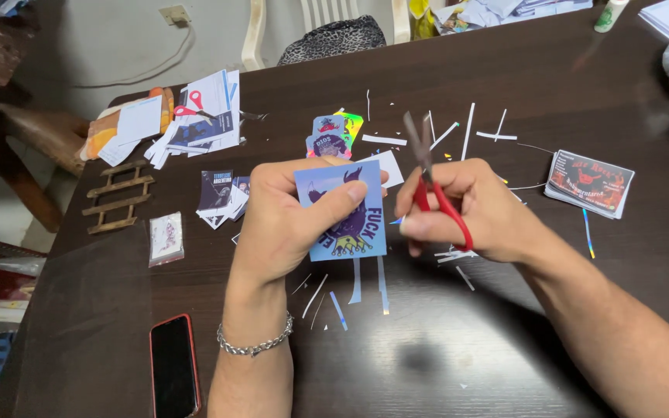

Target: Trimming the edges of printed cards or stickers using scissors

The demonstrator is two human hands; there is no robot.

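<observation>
Blue printed sticker (346, 213) sits pinched in your left hand (288, 220), thumb across its face, fingers behind, held above the dark table (458, 340). Thin, light, floppy paper, likely bends easily; grip near an edge, close to the cut line. Your right hand (474, 209) is closed through the red-handled scissors (435, 186), blades up and nearly together. Paper slivers (350, 294) lie below.

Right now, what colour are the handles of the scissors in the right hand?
Red, clearest in the head view: scissors in the right hand.
</observation>
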